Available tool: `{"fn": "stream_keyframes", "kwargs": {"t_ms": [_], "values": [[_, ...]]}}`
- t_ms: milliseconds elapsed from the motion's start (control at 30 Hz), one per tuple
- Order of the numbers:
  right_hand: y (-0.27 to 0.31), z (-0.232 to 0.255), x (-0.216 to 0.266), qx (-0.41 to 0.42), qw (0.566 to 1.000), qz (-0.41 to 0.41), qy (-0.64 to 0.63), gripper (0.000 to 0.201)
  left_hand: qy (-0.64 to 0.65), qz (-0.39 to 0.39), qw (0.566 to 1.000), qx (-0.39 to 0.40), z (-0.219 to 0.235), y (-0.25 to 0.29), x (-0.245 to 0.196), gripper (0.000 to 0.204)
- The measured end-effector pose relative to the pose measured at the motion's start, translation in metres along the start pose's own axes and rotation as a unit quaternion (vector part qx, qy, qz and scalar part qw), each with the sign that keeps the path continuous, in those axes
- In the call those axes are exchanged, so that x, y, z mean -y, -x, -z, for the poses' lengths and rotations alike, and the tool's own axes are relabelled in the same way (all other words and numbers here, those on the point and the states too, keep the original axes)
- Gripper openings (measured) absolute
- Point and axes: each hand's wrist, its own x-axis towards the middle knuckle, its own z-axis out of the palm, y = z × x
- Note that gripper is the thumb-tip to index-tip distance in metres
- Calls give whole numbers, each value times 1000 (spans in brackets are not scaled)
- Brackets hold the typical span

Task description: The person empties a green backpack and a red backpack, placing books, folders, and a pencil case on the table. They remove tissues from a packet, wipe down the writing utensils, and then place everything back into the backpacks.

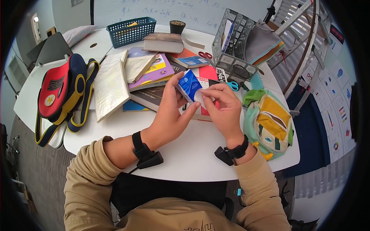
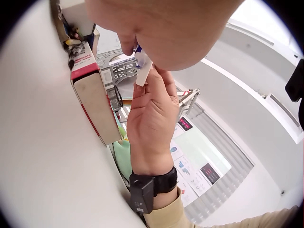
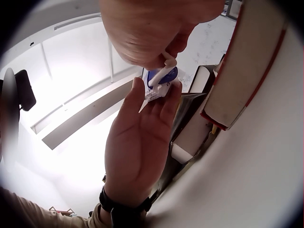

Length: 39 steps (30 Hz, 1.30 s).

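Note:
My left hand (image 1: 170,110) holds a small blue-and-white tissue pack (image 1: 188,84) between thumb and fingers, tilted over the books. From the right, my right hand (image 1: 224,109) pinches a white tissue (image 1: 199,95) at the near end of the pack. In the left wrist view the tissue (image 2: 144,75) shows as a pale piece between the right thumb and fingertips. The right wrist view shows the tissue (image 3: 163,75) as a folded strip lying across the pack's blue face, with the left palm (image 3: 137,147) below.
Beneath the hands lie piled books (image 1: 144,98). A red-and-navy bag (image 1: 58,90) sits left, a green-and-yellow backpack (image 1: 268,123) right. Behind are a teal basket (image 1: 131,32), a potted plant (image 1: 177,27), a grey file rack (image 1: 235,38), red scissors (image 1: 205,55) and blue-handled scissors (image 1: 232,85).

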Motion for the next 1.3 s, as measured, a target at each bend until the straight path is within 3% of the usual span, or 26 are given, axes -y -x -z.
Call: {"fn": "stream_keyframes", "kwargs": {"t_ms": [200, 400, 800, 1067, 1300], "values": [[3, -12, 5, -5, 988, -61, -143, 28, 31, 21, 998, -45, 0, 0, -3, 76], [5, -9, 4, 12, 968, -144, -207, 27, 80, 45, 994, -55, -1, -1, -5, 74], [7, -14, 2, 21, 965, -153, -213, 25, 27, 69, 996, -52, 3, -1, -1, 70], [10, -19, -1, -1, 971, -171, -166, 25, -109, 51, 992, -40, 4, 6, 14, 78], [2, -15, 7, -26, 961, -196, -192, 37, 72, 42, 996, -42, 1, 0, 4, 79]]}}
